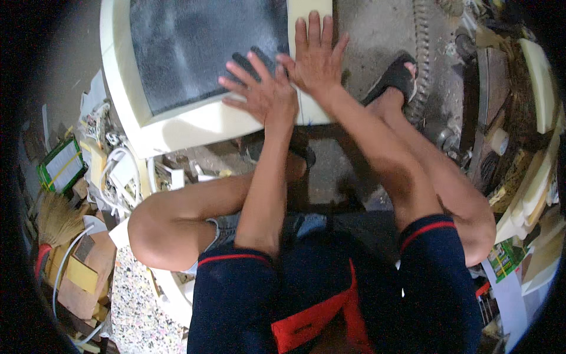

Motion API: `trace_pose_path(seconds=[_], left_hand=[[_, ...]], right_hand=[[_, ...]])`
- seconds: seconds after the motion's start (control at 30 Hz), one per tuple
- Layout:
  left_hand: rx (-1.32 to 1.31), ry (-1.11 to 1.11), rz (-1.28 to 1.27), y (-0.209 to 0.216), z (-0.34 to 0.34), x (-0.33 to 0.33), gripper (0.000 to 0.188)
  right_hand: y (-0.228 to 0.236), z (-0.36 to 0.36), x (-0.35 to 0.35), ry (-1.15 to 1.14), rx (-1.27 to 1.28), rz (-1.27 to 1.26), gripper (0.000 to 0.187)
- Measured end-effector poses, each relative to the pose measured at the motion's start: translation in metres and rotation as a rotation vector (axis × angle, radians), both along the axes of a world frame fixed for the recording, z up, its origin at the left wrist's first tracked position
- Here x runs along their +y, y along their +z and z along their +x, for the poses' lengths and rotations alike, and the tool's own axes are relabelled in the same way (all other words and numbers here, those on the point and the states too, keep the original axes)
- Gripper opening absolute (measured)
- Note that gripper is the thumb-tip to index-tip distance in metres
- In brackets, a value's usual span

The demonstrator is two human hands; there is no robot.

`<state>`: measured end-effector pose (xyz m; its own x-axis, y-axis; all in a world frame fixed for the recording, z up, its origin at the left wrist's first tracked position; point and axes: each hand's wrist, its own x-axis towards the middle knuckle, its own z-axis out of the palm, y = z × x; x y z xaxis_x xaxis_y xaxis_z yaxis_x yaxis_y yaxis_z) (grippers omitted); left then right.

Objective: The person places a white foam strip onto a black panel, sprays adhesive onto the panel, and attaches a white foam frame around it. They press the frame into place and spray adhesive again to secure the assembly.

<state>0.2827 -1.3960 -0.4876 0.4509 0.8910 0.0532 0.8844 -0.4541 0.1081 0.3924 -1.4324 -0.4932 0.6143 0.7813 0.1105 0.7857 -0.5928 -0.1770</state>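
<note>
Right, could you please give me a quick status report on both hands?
Left hand flat, fingers spread, on old monitor corner. Right hand flat on its cream bezel. Sandalled foot close beside.

A dusty concrete floor (377, 23) is seen bearing a cream CRT monitor (177, 127); scrap papers and cables (118, 171) are strewn beside it, a broom (56, 221) too.

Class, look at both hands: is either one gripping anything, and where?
Nothing is gripped. The left hand and right hand lie flat, fingers spread, on the old monitor at its front corner.
</note>
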Motion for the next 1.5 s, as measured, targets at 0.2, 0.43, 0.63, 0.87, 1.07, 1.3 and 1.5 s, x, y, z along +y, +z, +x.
trace_pose_path(seconds=[0.2,0.43,0.63,0.87,1.07,1.3,1.5], left_hand=[[-0.046,0.000,0.050,0.002,0.005,0.010,0.061],[-0.239,0.046,-0.032,0.034,-0.031,-0.006,0.068],[0.008,0.083,0.193,-0.016,-0.009,0.009,0.066],[-0.035,0.114,0.004,0.013,-0.007,0.015,0.066],[-0.197,0.173,-0.044,0.029,-0.050,-0.003,0.079],[-0.203,0.130,-0.097,0.026,-0.042,0.008,0.080],[-0.305,0.467,-0.038,0.036,-0.108,0.048,0.080]], right_hand=[[0.008,0.002,0.010,-0.029,-0.037,-0.095,0.080],[0.039,-0.025,-0.040,-0.033,0.064,-0.051,0.076],[-0.014,-0.028,-0.032,0.001,0.025,0.108,0.077],[0.028,-0.028,-0.017,-0.032,0.134,-0.168,0.083],[0.048,-0.047,-0.039,-0.127,0.188,-0.221,0.082],[0.040,-0.046,-0.025,-0.111,0.126,-0.222,0.083],[0.057,-0.102,-0.004,0.167,0.015,-0.147,0.080]])
